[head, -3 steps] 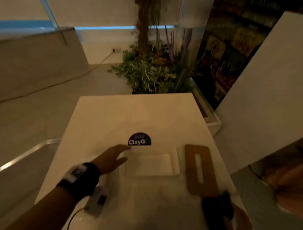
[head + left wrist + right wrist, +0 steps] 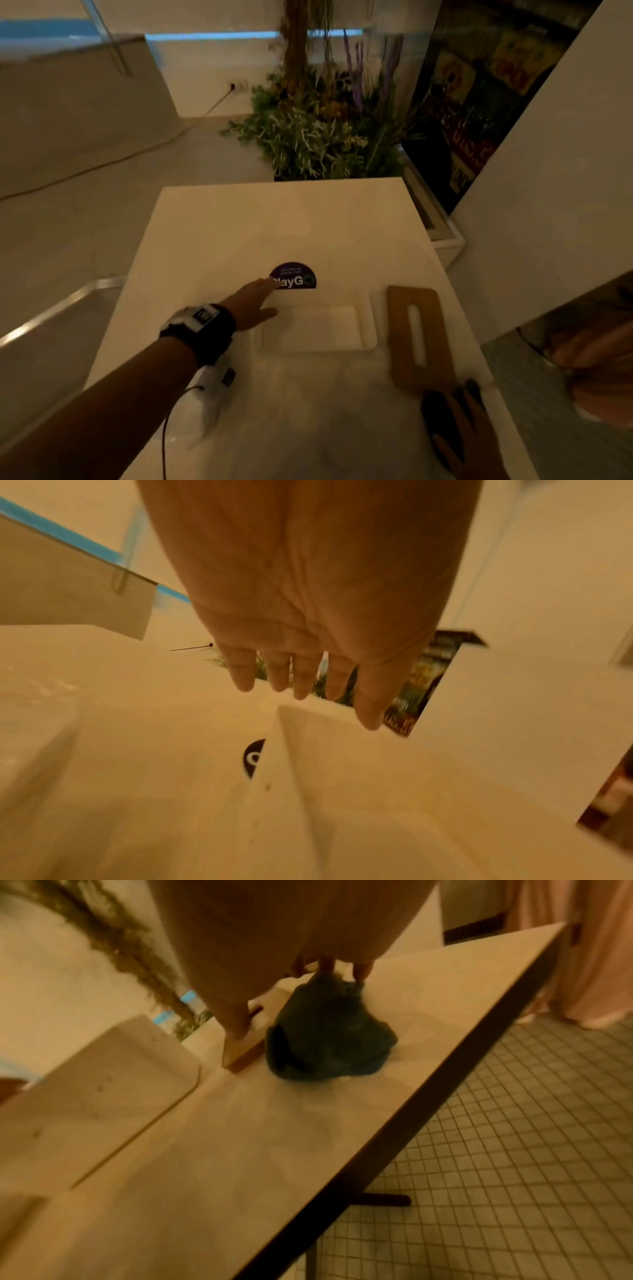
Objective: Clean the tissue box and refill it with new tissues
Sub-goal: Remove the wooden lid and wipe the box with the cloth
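The left hand [image 2: 251, 303] reaches out flat over the pale surface [image 2: 239, 233], fingers straight and holding nothing, its fingertips at the edge of a dark round sticker [image 2: 294, 275]; the left wrist view shows what the head view cannot, that the palm hangs above the white tissue box [image 2: 342, 777] with a gap between, near the box's far left corner. From the head the box [image 2: 322, 325] is a low white open rectangle just right of that hand, and its wooden slotted lid [image 2: 416, 337] lies flat beside it on the right, apart from it. The right hand [image 2: 462, 431] sits at the near right edge, cut off by the frame's bottom and dark in the head view; the right wrist view makes it clearer, the fingers [image 2: 361, 970] pressed down onto a bunched dark blue cloth [image 2: 329, 1031] on the surface, though whether they curl round the cloth cannot be told. That view also shows the lid's near end [image 2: 243, 1050] just beside the cloth, and tiled floor [image 2: 514, 1150] below. Both wrist views are blurred.
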